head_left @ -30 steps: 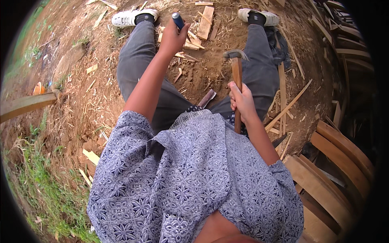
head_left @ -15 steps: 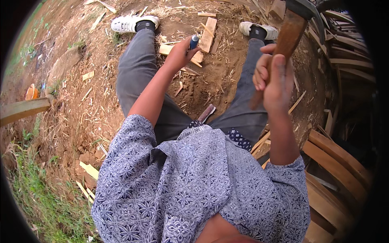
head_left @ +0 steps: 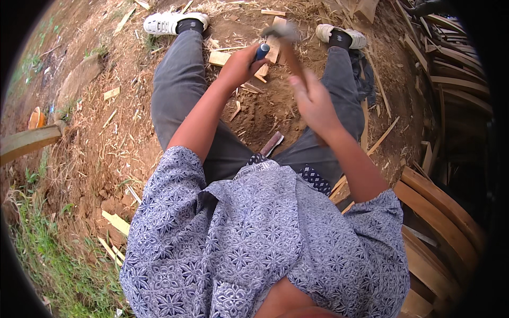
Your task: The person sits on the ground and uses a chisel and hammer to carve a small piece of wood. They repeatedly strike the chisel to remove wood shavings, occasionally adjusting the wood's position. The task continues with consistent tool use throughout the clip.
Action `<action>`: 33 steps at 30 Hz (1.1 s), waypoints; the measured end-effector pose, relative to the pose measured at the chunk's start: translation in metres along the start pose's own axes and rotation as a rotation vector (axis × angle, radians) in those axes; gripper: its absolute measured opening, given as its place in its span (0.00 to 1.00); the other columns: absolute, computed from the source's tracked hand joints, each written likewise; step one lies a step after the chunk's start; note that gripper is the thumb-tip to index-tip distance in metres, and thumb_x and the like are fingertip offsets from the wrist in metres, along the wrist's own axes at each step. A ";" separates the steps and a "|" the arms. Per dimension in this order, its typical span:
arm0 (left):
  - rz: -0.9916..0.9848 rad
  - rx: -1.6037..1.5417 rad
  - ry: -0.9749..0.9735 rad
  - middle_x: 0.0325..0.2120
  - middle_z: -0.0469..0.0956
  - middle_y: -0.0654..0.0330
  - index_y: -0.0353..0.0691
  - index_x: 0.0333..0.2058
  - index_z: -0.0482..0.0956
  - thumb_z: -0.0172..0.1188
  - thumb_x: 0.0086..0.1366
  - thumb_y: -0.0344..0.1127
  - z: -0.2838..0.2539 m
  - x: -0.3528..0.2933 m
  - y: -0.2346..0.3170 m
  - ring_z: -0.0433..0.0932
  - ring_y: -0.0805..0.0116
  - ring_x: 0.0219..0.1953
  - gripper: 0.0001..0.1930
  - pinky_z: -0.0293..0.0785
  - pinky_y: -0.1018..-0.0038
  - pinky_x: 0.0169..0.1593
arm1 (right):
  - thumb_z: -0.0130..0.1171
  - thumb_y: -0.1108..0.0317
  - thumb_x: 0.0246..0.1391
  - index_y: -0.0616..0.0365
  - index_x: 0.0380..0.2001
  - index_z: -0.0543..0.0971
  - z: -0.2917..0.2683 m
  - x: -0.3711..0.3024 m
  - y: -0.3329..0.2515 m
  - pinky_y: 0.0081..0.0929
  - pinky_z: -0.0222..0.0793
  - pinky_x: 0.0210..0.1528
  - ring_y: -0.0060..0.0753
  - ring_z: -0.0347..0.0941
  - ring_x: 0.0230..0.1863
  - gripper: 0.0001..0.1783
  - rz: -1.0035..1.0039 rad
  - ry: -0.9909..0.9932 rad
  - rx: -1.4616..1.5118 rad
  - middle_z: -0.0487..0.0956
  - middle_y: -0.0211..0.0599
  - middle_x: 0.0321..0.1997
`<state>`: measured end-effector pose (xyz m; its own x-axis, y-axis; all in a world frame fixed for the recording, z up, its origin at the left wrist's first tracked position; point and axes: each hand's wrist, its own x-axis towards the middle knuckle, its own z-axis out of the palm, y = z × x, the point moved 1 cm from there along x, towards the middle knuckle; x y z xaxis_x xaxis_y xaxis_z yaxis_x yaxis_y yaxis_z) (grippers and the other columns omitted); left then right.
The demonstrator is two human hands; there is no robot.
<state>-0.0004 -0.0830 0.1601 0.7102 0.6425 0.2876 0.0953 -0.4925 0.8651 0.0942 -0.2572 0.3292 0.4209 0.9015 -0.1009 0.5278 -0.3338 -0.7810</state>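
My left hand (head_left: pixel 237 68) is closed around the upright blue handle of a chisel (head_left: pixel 262 51), whose end is a pale metal cap; its blade is hidden below my fingers. In my right hand (head_left: pixel 318 108) is a hammer (head_left: pixel 295 64), gripped by its wooden handle. The hammer's head is smeared by motion and appears just above and right of the chisel's cap; I cannot tell whether they touch. Beneath and beside my left hand lies a pale piece of wood (head_left: pixel 219 58), partly covered by the hand. A narrow wood offcut (head_left: pixel 272 52) lies beyond it, partly behind the hammer.
My outstretched legs (head_left: pixel 177 95) flank bare soil strewn with shavings. Curved wooden pieces (head_left: pixel 445 212) are stacked at the right, with more slats (head_left: pixel 461 85) farther up. A short brownish piece (head_left: pixel 272 143) lies between my thighs. At the left, a beam (head_left: pixel 32 143) juts in.
My right hand has swung the hammer from raised at the upper right down and leftward, toward the chisel. The left hand, still round the chisel, has shifted slightly right.
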 end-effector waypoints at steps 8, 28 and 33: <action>-0.051 0.009 -0.035 0.33 0.83 0.48 0.36 0.42 0.77 0.69 0.66 0.39 0.000 -0.003 0.006 0.83 0.49 0.36 0.14 0.76 0.61 0.42 | 0.54 0.59 0.70 0.61 0.53 0.78 -0.002 -0.018 0.005 0.33 0.70 0.33 0.27 0.74 0.28 0.18 -0.004 0.045 0.108 0.77 0.35 0.26; -0.021 0.004 -0.039 0.36 0.81 0.45 0.38 0.47 0.77 0.68 0.66 0.39 0.000 -0.003 0.001 0.79 0.40 0.38 0.16 0.75 0.57 0.42 | 0.57 0.59 0.69 0.60 0.44 0.77 -0.004 -0.013 0.006 0.38 0.71 0.33 0.39 0.77 0.27 0.14 0.075 0.094 0.060 0.77 0.43 0.24; -0.022 -0.016 -0.056 0.34 0.81 0.45 0.37 0.45 0.76 0.69 0.66 0.40 0.004 -0.001 0.010 0.79 0.40 0.36 0.16 0.75 0.59 0.41 | 0.57 0.56 0.69 0.62 0.40 0.78 -0.004 -0.009 0.035 0.37 0.69 0.31 0.36 0.75 0.26 0.17 0.060 0.024 -0.069 0.76 0.39 0.23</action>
<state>0.0022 -0.0909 0.1669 0.7460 0.6191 0.2456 0.1001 -0.4687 0.8777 0.1114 -0.2782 0.3051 0.4703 0.8728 -0.1306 0.5504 -0.4058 -0.7297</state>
